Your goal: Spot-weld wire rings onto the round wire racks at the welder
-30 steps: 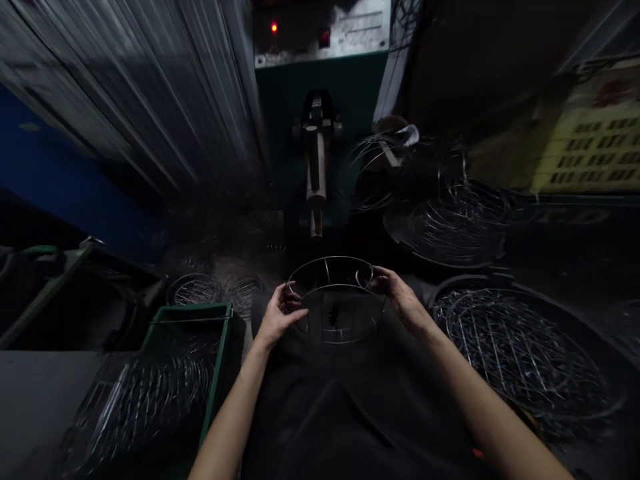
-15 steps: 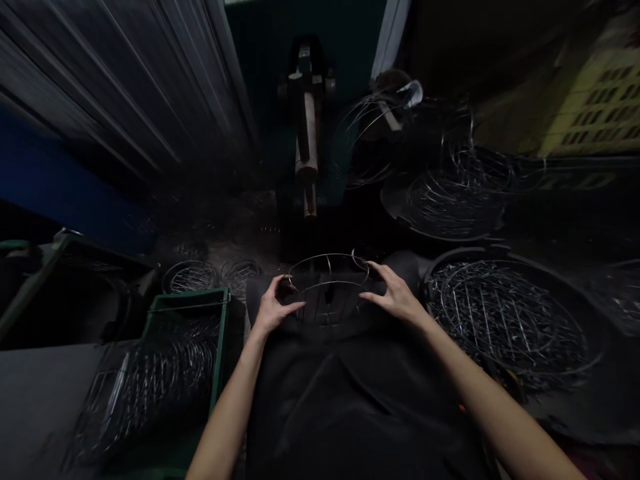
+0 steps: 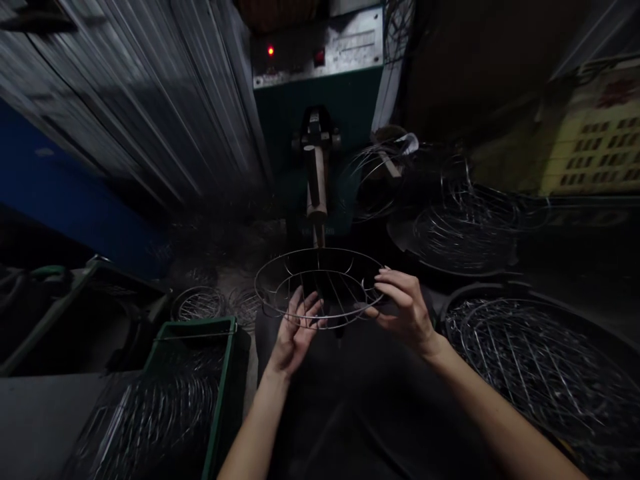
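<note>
A round wire basket frame (image 3: pixel 320 283) hovers over my lap, tilted a little toward me, just below the tip of a welding machine's arm (image 3: pixel 317 180). My left hand (image 3: pixel 296 331) supports it from underneath, fingers reaching up onto its lower ring. My right hand (image 3: pixel 404 307) pinches the frame's right rim between thumb and fingers. Both forearms are bare and come in from the bottom edge.
A green crate (image 3: pixel 220 373) of wire pieces stands at my left. Dark round tubs (image 3: pixel 453 300) with wire racks fill the right side. The machine's panel (image 3: pixel 320 47) shows a red light. Corrugated metal wall at left; small wire rings (image 3: pixel 197 303) lie on the floor.
The wire frame rose from my lap toward the machine's arm. My left hand moved from the rim to underneath it. The view tilted up again.
</note>
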Demonstrator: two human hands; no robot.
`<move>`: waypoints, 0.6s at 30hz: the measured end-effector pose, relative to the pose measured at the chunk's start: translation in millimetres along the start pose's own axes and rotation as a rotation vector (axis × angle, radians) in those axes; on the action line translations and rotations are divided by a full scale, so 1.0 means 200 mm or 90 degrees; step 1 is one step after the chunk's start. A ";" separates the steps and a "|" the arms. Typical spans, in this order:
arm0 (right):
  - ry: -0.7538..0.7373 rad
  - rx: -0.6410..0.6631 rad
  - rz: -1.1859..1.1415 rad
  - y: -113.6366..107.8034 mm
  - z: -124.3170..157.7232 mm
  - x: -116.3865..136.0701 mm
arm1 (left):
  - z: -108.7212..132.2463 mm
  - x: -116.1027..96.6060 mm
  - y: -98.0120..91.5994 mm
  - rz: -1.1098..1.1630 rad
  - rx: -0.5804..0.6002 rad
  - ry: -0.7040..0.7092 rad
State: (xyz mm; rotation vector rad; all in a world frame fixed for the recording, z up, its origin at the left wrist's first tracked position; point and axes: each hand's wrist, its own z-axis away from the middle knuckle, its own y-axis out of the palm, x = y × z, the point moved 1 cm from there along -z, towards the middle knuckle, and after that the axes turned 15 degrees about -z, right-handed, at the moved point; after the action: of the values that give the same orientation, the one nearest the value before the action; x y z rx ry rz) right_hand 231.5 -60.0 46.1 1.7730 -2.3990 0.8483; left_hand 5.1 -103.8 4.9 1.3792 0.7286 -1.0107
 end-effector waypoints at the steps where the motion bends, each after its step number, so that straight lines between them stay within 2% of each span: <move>1: -0.012 0.008 0.004 0.01 -0.01 0.01 | -0.01 -0.01 0.03 0.020 0.012 -0.007; 4: -0.038 0.018 0.016 0.00 -0.02 0.04 | -0.05 -0.06 0.10 0.059 -0.024 -0.044; 6: -0.053 0.021 0.022 -0.02 -0.03 0.07 | -0.07 -0.10 0.14 0.099 -0.059 -0.102; 8: -0.072 0.026 0.026 -0.04 -0.05 0.09 | -0.08 -0.13 0.17 0.149 -0.064 -0.160; 10: -0.086 0.026 0.026 -0.05 -0.06 0.10 | -0.08 -0.16 0.19 0.181 -0.043 -0.192; 14: -0.100 0.007 0.043 -0.01 -0.03 0.10 | -0.13 -0.16 0.20 0.185 -0.020 -0.203; 16: -0.115 0.004 0.055 0.01 0.01 0.10 | -0.18 -0.14 0.17 0.175 0.038 -0.216; 18: -0.116 0.050 0.028 0.00 0.06 0.08 | -0.22 -0.12 0.14 0.157 0.107 -0.223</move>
State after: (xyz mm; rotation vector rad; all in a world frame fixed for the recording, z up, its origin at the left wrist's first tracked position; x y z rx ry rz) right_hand 228.4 -78.4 41.8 1.9114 -2.5585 0.8304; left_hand 25.8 -58.5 34.4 1.3490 0.2123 -1.0956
